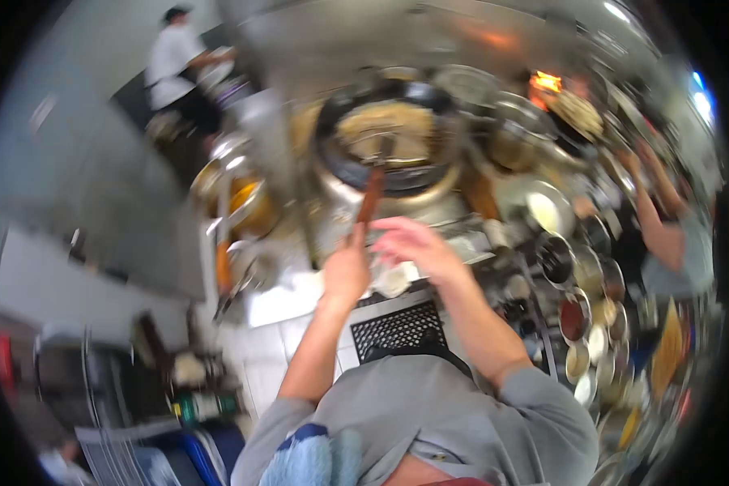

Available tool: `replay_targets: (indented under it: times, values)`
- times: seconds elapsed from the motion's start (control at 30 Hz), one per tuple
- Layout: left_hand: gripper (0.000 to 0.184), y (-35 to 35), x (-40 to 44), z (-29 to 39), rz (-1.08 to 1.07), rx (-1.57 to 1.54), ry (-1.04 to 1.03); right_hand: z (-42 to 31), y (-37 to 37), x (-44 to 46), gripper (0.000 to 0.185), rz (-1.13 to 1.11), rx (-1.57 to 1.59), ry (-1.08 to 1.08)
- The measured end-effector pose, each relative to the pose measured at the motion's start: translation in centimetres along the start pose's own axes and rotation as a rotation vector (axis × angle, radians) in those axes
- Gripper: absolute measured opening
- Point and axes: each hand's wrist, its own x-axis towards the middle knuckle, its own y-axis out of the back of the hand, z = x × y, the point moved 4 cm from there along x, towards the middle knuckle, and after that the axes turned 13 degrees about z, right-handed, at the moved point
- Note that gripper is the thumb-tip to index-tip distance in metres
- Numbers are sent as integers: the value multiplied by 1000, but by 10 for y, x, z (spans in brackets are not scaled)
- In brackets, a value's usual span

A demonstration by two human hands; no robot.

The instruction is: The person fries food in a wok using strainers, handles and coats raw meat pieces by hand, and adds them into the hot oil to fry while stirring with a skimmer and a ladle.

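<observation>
Holding with the closed left hand (347,271) a tool (374,180) by its wooden handle (368,202); with the right hand (421,249) just beside, empty, fingers apart. Beyond both hands, in the wok (329,134): yellowish contents (405,121). Apparently in mid-work, with tool already inside, contents not yet removed.

Wok (326,134) black, contents (389,118) golden-tan, tool handle (371,197) reddish-brown. Near: shirt (421,389) grey, towel (317,463) light blue. Mat (397,328) black, pale dotted grid (regular, slightly blurred). Far right: flame (547,82) orange-yellow. Far left: co-worker's top (170,65) white, trousers (198,112) black.
</observation>
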Motion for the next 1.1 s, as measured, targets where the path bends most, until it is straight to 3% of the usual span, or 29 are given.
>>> replay_targets:
  times: [0.13,0.17,0.27,0.33,0.47,0.6,0.67,0.73,0.8,0.9,1.1]
  values:
    - [67,30,-18,1,110,-60,-75,3,11,-10,30,-11,-1,-42]
    - [68,47,-23,-2,101,-144,12,6,15,-15,27,-64,44,-101]
    - [52,100,-46,-25,331,-180,2,15,33,-33,24,-144,48,-190]
    - [35,138,-59,-42,407,-126,-1,28,55,-40,23,-34,-27,-265]
    - [25,163,-83,-77,567,-353,202,80,91,-63,27,9,-88,-322]
    - [26,133,-76,-57,374,-343,237,112,91,-89,44,116,-85,-549]
    - [30,98,-64,-46,279,-311,76,125,94,-100,40,149,-88,-536]
    - [42,80,-42,-13,291,-173,-132,142,103,-111,34,166,-353,-437]
    - [51,54,-24,-1,312,-4,-170,153,110,-125,26,182,-521,-385]
    - [57,25,4,-3,9,68,-17,162,124,-157,21,234,-528,-366]
    - [56,0,15,23,-38,202,-100,171,165,-226,23,554,-359,-466]
